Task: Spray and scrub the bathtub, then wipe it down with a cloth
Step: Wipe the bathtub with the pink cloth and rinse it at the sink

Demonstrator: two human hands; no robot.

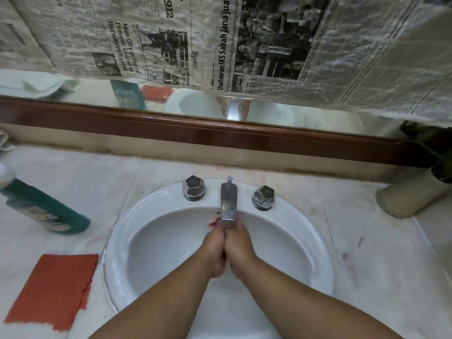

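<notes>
I look down into a white oval sink (137, 241) set in a marble counter. My left hand (214, 250) and my right hand (238, 248) are pressed palm to palm under the chrome spout (228, 204), fingers straight and pointing away from me. Neither holds anything. A red-orange cloth (53, 289) lies flat on the counter left of the sink. A green bottle (46, 209) with a white cap lies on its side further left. No bathtub is in view.
Two chrome tap knobs (193, 187) (264, 196) flank the spout. A mirror with a brown wooden frame (171, 123) runs along the back, covered with newspaper (244, 45). A cream pot (411, 199) holding a green plant stands at the right.
</notes>
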